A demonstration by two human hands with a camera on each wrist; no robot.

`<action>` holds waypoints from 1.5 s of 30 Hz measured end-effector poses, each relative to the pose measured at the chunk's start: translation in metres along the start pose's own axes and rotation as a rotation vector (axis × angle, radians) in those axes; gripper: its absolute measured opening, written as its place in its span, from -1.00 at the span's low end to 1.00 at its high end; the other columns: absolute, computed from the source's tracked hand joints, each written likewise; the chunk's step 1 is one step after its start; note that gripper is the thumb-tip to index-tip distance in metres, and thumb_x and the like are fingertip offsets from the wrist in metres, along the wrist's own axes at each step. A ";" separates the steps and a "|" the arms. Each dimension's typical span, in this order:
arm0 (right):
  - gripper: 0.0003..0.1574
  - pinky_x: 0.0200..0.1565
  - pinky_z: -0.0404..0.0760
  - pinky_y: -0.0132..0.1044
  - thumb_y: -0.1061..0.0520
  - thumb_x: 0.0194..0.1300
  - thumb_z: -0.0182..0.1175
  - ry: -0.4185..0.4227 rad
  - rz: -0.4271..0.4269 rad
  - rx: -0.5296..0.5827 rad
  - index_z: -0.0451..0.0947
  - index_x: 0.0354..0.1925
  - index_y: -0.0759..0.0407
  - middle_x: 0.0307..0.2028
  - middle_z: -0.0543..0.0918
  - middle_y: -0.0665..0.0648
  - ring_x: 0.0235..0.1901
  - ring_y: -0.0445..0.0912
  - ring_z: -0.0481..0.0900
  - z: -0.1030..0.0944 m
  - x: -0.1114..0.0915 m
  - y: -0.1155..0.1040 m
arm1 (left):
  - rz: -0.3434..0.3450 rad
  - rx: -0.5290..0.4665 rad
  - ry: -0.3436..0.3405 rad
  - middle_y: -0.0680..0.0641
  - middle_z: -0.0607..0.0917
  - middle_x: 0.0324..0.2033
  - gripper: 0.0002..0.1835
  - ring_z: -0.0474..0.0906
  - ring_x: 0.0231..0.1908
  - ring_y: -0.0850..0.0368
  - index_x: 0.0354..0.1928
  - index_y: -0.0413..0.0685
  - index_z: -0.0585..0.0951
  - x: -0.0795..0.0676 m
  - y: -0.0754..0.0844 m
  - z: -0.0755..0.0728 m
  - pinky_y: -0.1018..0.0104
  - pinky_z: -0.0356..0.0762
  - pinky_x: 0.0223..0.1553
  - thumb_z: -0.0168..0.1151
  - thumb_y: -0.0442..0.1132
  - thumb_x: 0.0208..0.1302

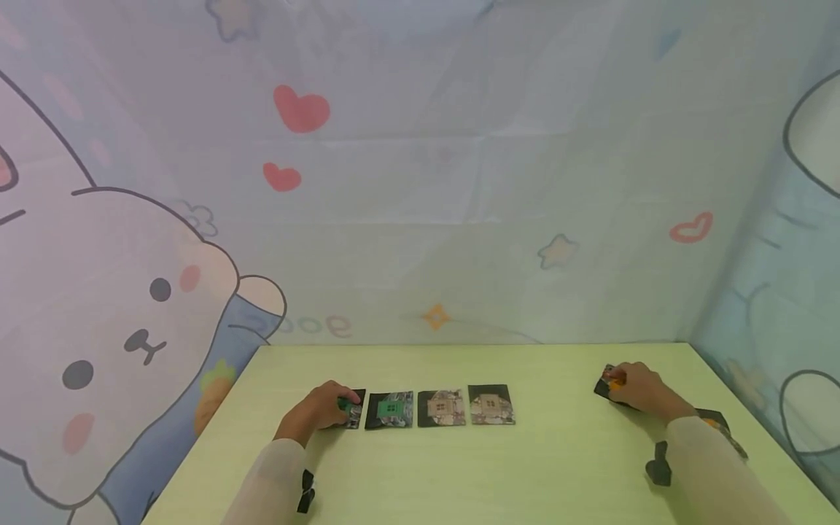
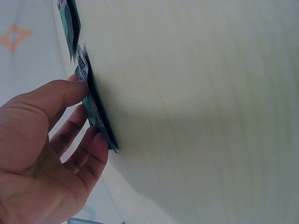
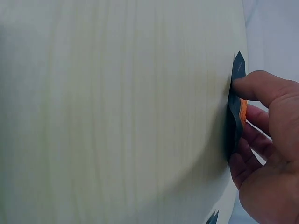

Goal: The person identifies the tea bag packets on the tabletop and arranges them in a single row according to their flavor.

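At the left end of a row of small flat packets, my left hand (image 1: 321,407) grips a dark packet with a green panel (image 1: 356,415). Thumb and fingers hold that packet by its edges in the left wrist view, where it lies close over the table. My right hand (image 1: 639,386) holds a dark packet with an orange panel (image 3: 237,116) toward the table's right side, thumb at one end and fingers at the other. Part of each held packet is hidden behind the hand.
Right of my left hand, another green-panelled packet (image 1: 390,410) and two tan-panelled packets, one nearer (image 1: 442,408) and one at the row's right end (image 1: 492,405), lie flat on the pale table (image 1: 499,474). A second orange packet (image 1: 715,417) is partly behind my right forearm. A printed cloth (image 1: 407,182) hangs behind.
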State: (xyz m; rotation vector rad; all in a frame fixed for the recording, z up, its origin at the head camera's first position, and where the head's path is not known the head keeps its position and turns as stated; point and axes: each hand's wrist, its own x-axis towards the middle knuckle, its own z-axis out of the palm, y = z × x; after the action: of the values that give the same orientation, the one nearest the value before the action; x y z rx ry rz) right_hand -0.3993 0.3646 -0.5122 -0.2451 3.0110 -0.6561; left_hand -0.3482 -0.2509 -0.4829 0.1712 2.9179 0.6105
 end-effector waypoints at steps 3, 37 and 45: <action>-0.35 0.08 0.49 0.28 0.10 0.20 0.32 -0.010 -0.016 0.027 0.48 0.12 0.51 0.05 0.49 0.56 0.02 0.37 0.51 0.002 0.001 -0.006 | -0.010 -0.004 -0.004 -0.24 0.55 0.24 -0.66 0.44 0.31 -0.32 -0.05 0.11 0.75 0.000 0.000 0.000 -0.20 0.46 0.25 0.38 -0.45 0.20; -0.52 0.01 0.54 -0.08 0.19 0.08 0.39 -0.120 -0.249 0.144 0.61 0.02 0.19 0.02 0.55 0.24 -0.09 -0.01 0.49 0.034 0.000 -0.080 | -0.008 0.007 -0.005 -0.27 0.55 0.24 -0.66 0.44 0.30 -0.35 -0.04 0.08 0.75 -0.002 0.004 -0.002 -0.21 0.46 0.26 0.40 -0.45 0.18; -0.49 -0.03 0.51 -0.16 0.23 0.05 0.40 -0.162 -0.276 0.157 0.60 0.03 0.18 0.01 0.53 0.17 -0.12 -0.05 0.44 0.040 0.002 -0.098 | -0.012 0.014 -0.008 -0.26 0.55 0.24 -0.65 0.44 0.31 -0.34 -0.03 0.10 0.75 -0.001 0.003 -0.001 -0.21 0.46 0.25 0.39 -0.44 0.19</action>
State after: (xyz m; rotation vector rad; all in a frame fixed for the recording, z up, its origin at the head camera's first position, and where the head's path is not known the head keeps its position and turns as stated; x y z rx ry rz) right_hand -0.3836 0.2602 -0.5074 -0.6782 2.7772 -0.8434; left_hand -0.3474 -0.2492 -0.4808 0.1574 2.9142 0.5863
